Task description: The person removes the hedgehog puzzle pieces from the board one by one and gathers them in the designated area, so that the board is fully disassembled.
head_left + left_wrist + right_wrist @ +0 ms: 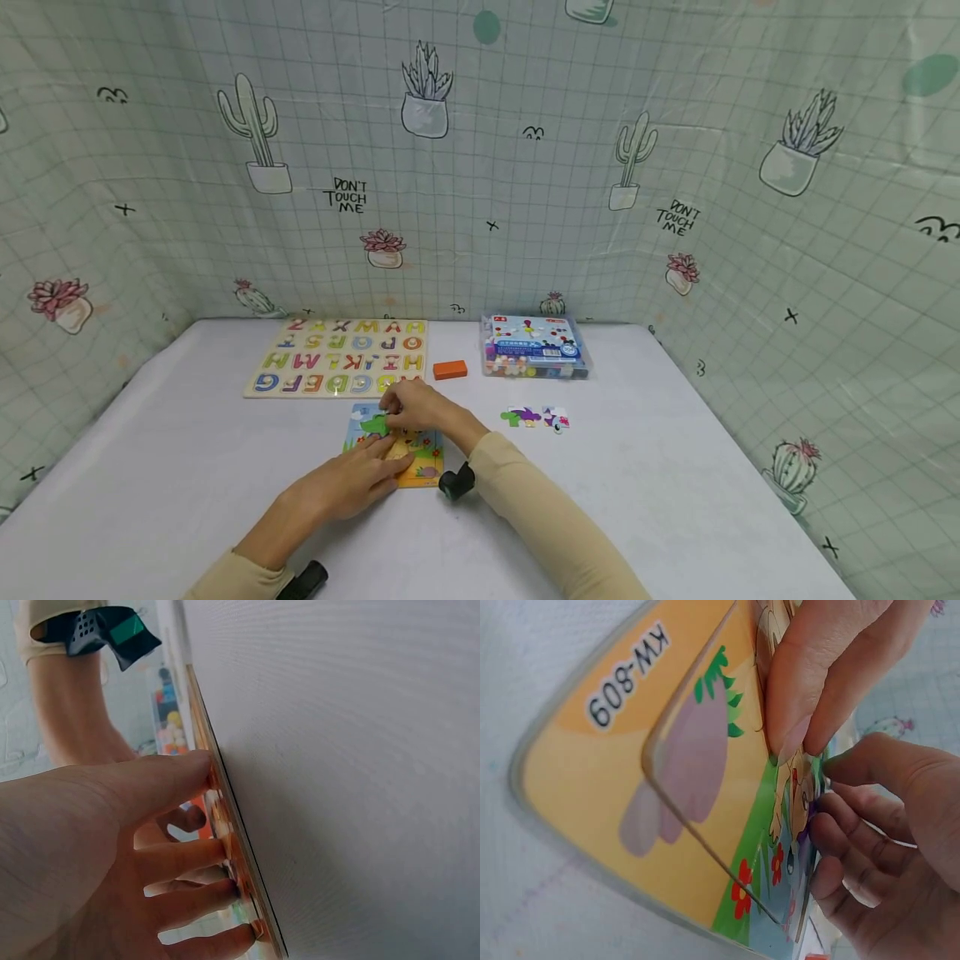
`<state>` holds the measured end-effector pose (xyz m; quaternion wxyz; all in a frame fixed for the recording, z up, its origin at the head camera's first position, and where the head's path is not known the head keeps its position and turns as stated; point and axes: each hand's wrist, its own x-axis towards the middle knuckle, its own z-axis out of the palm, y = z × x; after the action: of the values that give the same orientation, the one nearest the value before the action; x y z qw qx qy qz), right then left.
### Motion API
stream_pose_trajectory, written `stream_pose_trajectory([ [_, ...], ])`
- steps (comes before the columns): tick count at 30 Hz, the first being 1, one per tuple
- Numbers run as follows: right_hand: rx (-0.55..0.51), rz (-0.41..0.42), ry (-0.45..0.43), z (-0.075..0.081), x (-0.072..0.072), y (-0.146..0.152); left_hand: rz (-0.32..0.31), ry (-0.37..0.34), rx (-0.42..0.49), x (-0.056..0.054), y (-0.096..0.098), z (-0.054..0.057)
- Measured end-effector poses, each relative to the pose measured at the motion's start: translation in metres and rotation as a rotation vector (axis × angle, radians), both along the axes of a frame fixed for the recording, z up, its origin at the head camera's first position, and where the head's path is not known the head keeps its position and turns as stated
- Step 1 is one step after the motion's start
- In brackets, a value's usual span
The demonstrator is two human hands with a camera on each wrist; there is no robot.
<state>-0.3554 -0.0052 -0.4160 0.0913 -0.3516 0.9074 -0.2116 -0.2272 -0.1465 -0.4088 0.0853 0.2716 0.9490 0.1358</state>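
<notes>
In the head view, a small jigsaw board (427,481) with a cartoon picture lies on the table in front of the person. The left hand (358,479) rests on it with fingers spread, fingertips pressing the picture; its thumb lies along the near edge in the left wrist view. Reaching across from the right, the right hand (416,406) has bent fingers and thumb at the board's upper part, pinching a green puzzle piece (375,426). In the right wrist view, the right hand (877,855) is beside the left fingers, its fingertips partly hiding the piece.
Joined puzzle pieces (521,416) and another piece (556,418) lie right of the board. Behind are a wooden alphabet board (251,389), an orange block (450,370) and a clear plastic box (536,348) of colourful parts. A patterned curtain (480,183) surrounds the table.
</notes>
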Motion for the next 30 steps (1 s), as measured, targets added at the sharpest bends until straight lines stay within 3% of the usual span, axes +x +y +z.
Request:
stream_pose_trajectory([
  [13, -0.140, -0.078, -0.066, -0.0013, 0.0017, -0.0034, -0.002, -0.007, 0.000, -0.0003, -0.0002, 0.0003],
  [30, -0.091, -0.033, -0.110, -0.0003, 0.0044, -0.0087, -0.022, 0.022, 0.000, 0.0019, -0.0009, 0.0009],
])
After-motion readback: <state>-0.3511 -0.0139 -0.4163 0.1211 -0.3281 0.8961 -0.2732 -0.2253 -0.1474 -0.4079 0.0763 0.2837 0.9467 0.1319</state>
